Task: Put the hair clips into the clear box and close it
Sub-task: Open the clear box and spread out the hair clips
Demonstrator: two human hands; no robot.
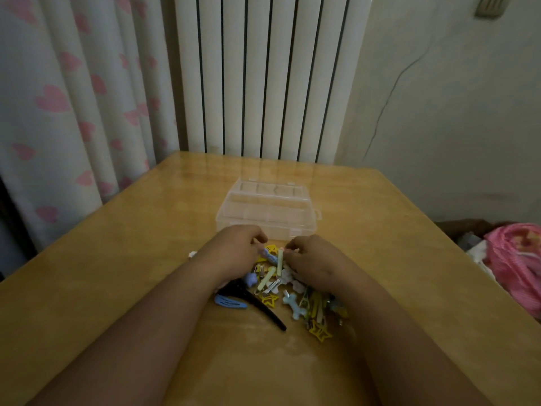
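Note:
A clear plastic box [268, 210] lies on the wooden table [117, 259], its lid open and tipped back toward the radiator. Just in front of it sits a pile of hair clips [292, 291]: yellow stars, pale green bars, light blue shapes, a blue snap clip [229, 302] and a long black clip [257, 306]. My left hand [234, 250] has its fingers curled over the pile's far left side, pinching clips. My right hand [307, 259] is curled over the far right side and pinches a pale green clip [280, 260]. What lies under both palms is hidden.
A white radiator [263, 77] and a heart-patterned curtain [73, 98] stand behind the table. A pink bundle of cloth [515, 265] lies off the table's right edge. The table's left and right edges slope away toward me.

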